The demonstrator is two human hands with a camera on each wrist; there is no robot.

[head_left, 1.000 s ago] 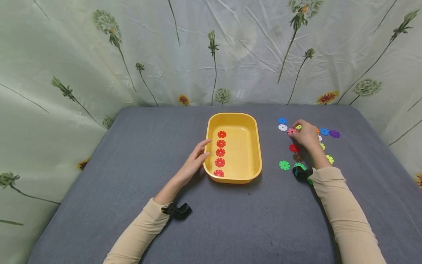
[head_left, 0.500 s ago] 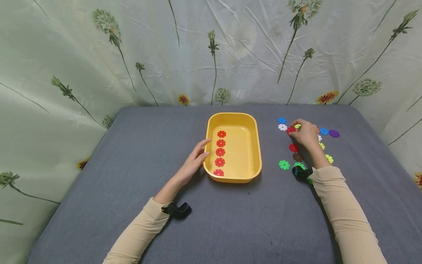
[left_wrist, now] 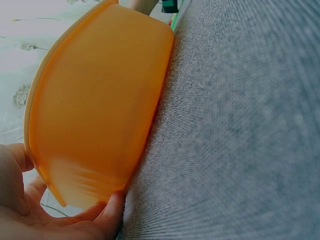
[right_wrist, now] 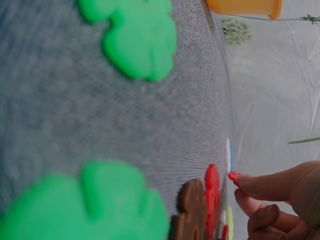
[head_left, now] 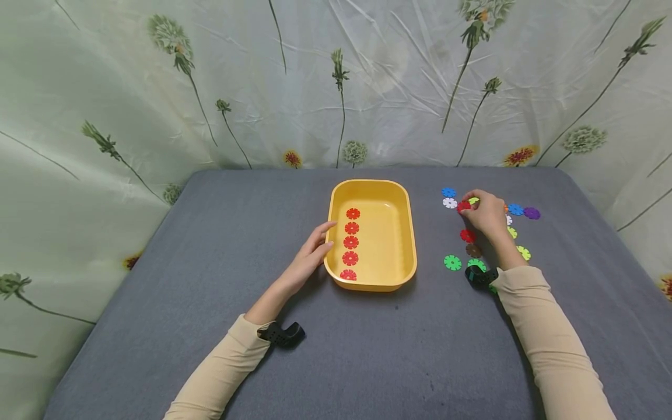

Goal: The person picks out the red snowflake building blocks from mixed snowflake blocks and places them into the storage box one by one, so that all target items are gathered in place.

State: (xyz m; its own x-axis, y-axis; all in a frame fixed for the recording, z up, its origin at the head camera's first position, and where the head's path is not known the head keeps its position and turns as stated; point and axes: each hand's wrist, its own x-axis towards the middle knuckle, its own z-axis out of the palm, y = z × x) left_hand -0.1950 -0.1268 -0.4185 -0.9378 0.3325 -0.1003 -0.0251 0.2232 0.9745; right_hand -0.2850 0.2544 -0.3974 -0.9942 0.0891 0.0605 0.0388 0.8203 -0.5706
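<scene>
Currently, one yellow tray on grey cloth, held at its left side by the left hand, two digits curled at the rim and other fingers against the outer wall; five red discs inside, in a column. One notched red piece, pinched between thumb and forefinger of the right hand, near a white disc. Also: one blue disc, one brown disc, one purple disc, all on the cloth.
</scene>
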